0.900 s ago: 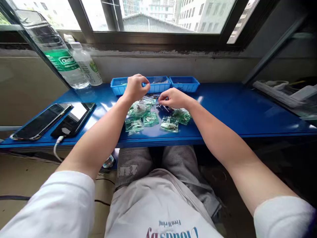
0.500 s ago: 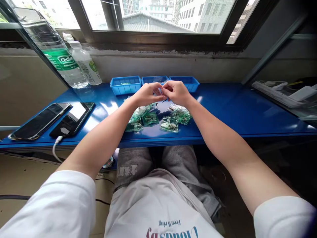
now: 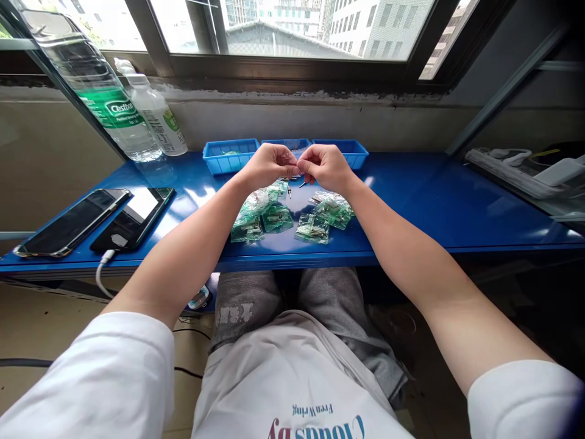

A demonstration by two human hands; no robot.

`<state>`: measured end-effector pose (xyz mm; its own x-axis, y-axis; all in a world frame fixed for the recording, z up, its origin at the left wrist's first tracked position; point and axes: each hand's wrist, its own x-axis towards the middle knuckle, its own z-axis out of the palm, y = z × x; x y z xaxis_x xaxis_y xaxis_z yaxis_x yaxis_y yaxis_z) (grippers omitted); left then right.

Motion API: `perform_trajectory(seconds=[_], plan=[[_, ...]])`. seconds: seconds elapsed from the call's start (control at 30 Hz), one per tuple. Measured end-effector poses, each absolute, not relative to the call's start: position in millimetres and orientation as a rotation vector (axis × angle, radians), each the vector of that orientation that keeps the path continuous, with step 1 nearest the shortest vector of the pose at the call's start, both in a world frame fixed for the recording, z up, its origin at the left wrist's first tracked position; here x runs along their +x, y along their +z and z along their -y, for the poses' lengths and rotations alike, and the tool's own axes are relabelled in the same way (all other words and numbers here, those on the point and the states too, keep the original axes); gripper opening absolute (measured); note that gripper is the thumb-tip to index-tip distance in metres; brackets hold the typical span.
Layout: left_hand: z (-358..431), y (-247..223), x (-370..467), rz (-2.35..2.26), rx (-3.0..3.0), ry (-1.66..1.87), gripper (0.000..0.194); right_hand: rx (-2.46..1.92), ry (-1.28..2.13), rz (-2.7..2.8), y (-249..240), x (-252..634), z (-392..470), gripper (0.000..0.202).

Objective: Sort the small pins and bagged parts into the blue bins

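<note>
My left hand [image 3: 273, 165] and my right hand [image 3: 326, 166] meet fingertip to fingertip above the blue table, just in front of the blue trays. Both are pinched closed on something too small to make out. A thin dark piece [image 3: 302, 184] shows just below my right fingers; whether it is held is unclear. Small metal parts [image 3: 289, 191] lie beneath the hands. Small green-tinted bags with metal pins lie in two groups, one at the left [image 3: 277, 217] and one at the right [image 3: 312, 228].
Three blue trays [image 3: 232, 160] line the back edge by the wall. At the left stand a large water bottle [image 3: 114, 113] and a smaller bottle [image 3: 161, 119]. Two phones [image 3: 70, 223] lie at the front left, one with a white cable [image 3: 104, 268]. A clear container [image 3: 516, 174] sits far right.
The left fingers have curled in from a more spread pose and the hand has risen slightly. My right hand stays nearly in place, its fingertips still meeting the left ones.
</note>
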<state>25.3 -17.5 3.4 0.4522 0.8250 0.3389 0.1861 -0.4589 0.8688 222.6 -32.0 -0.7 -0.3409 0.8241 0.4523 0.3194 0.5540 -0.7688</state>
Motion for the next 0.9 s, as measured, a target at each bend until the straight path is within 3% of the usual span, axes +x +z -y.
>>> perform_trajectory(seconds=[0.77, 0.9], plan=[[18.5, 5.1, 29.0, -0.916, 1.894, 1.145, 0.015, -0.999, 0.573, 1.868, -2.2, 220.3, 30.8, 0.03], [15.1, 0.7, 31.1, -0.948, 1.891, 1.201, 0.014, -1.059, 0.522, 1.826, -3.3, 220.8, 30.5, 0.038]])
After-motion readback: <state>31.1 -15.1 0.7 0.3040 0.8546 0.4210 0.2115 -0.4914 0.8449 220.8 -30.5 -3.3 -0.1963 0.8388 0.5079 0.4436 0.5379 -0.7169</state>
